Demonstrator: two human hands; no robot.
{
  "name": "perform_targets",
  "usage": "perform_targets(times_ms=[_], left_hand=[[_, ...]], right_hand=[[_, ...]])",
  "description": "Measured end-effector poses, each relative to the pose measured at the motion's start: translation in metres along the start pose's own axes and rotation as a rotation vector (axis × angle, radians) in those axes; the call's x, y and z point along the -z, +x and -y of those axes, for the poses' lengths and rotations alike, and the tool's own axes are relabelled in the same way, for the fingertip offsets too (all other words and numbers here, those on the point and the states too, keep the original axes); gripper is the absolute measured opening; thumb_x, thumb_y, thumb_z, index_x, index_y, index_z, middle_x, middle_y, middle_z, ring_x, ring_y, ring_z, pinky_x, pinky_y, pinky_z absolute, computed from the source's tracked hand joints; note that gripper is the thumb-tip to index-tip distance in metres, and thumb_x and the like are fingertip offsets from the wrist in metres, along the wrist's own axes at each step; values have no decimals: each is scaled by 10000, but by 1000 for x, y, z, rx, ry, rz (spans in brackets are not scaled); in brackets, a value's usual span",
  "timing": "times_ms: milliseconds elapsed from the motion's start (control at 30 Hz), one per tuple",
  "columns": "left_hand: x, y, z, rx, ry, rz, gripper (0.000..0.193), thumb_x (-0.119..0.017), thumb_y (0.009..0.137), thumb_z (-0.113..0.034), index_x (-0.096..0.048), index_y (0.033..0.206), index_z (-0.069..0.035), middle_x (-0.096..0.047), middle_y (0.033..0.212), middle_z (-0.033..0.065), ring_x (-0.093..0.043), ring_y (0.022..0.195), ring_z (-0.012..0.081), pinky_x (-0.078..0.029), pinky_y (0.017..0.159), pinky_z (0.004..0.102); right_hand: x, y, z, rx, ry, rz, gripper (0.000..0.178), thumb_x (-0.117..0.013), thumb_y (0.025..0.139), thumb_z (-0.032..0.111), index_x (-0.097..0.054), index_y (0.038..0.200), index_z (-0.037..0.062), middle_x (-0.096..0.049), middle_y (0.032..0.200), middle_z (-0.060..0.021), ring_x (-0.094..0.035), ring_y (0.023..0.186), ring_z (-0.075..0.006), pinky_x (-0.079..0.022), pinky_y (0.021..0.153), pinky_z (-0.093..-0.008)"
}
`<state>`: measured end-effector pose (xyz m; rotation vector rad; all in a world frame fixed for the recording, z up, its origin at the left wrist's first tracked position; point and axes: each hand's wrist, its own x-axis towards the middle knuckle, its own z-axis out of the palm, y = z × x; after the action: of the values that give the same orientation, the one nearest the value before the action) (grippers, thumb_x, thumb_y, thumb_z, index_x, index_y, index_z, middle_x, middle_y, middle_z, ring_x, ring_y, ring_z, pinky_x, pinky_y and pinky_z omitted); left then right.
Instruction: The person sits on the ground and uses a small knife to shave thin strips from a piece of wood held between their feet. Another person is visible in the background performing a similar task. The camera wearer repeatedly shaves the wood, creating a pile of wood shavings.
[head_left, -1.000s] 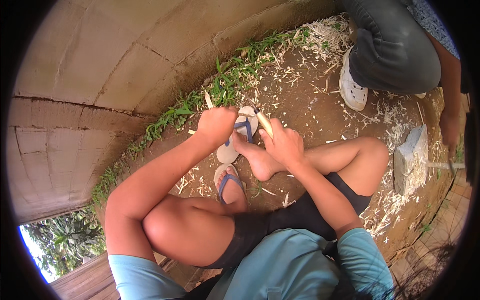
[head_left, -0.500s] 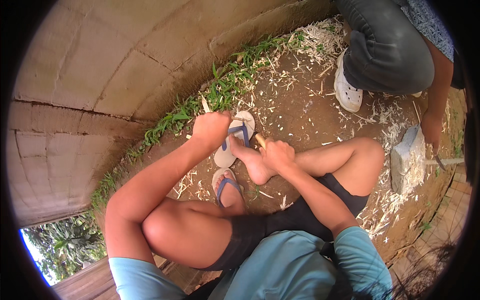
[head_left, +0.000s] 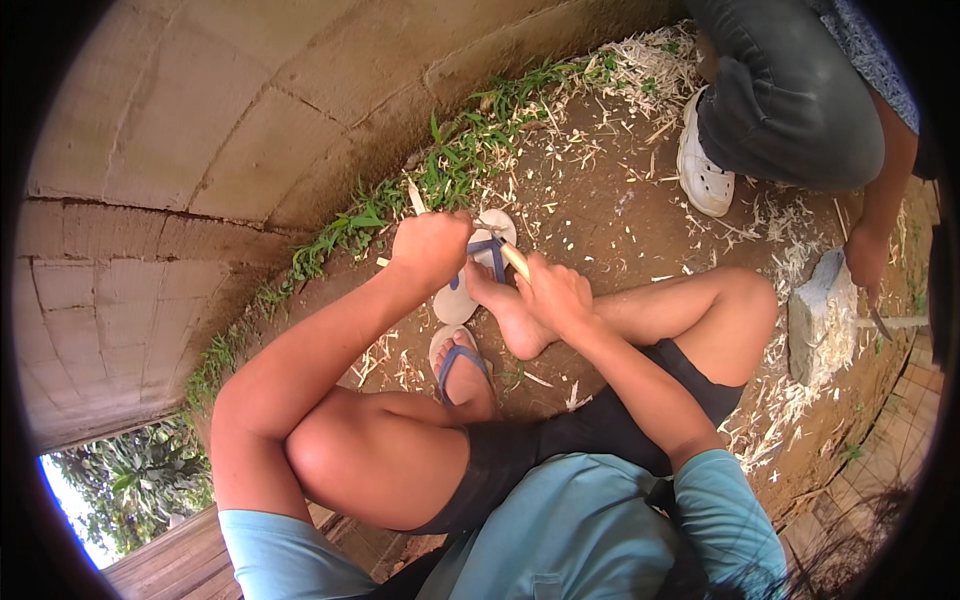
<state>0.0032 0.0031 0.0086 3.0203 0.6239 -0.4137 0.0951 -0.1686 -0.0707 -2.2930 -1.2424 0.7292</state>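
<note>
My left hand is closed around a pale strip of wood, one end jutting out beyond the knuckles. Another pale end shows on the wrist side; whether it is the same piece I cannot tell. My right hand grips a knife by its light wooden handle, pointing up and left at the left hand. The thin blade is hard to make out against the loose flip-flop below, where it comes near the left fingers. My bare right foot rests by that flip-flop; my left foot wears the other.
A block wall rises on the left, with weeds along its base. Pale shavings litter the bare soil. At right a crouching person in white clogs holds a blade beside a concrete block.
My right hand has shifted slightly left with the knife, bringing its tip closer to my left hand. The left hand keeps its hold. The whole view has moved a little.
</note>
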Motion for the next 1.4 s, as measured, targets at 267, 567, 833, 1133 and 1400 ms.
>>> perform_targets(times_ms=[267,567,833,1133,1400], left_hand=[[1,1,-3,-1,-2,8,201,-553,853,-234,-590,841,-37,-649,695,177,-653,650,361,-529,591,453],[0,4,-5,-15,12,-15,229,-553,864,-255,-587,814,-35,-639,662,175,-650,635,355,-525,577,452],[3,3,-4,4,40,36,207,-554,836,-238,-587,812,-35,-641,670,180,-652,644,355,-522,582,455],[7,5,-3,55,82,47,166,-541,809,-177,-590,816,-18,-647,695,188,-656,660,362,-525,599,454],[1,4,1,32,32,5,165,-560,803,-181,-593,824,-21,-652,703,180,-662,664,346,-532,592,435]], right_hand=[[-2,-1,0,-43,31,16,317,-535,893,314,-512,951,3,-644,756,-245,-635,713,-436,-498,630,-535],[-32,5,-23,-139,-43,86,311,-545,880,299,-539,999,11,-657,762,-227,-659,736,-399,-517,657,-508],[-18,2,-15,-91,-24,59,294,-553,869,292,-541,955,12,-657,757,-221,-655,723,-404,-518,652,-501],[-16,6,-18,-90,14,63,287,-567,863,284,-536,952,13,-654,756,-219,-651,731,-408,-510,651,-511],[20,-1,13,-85,224,-59,321,-554,881,316,-541,979,10,-656,811,-232,-645,791,-418,-503,693,-513]])
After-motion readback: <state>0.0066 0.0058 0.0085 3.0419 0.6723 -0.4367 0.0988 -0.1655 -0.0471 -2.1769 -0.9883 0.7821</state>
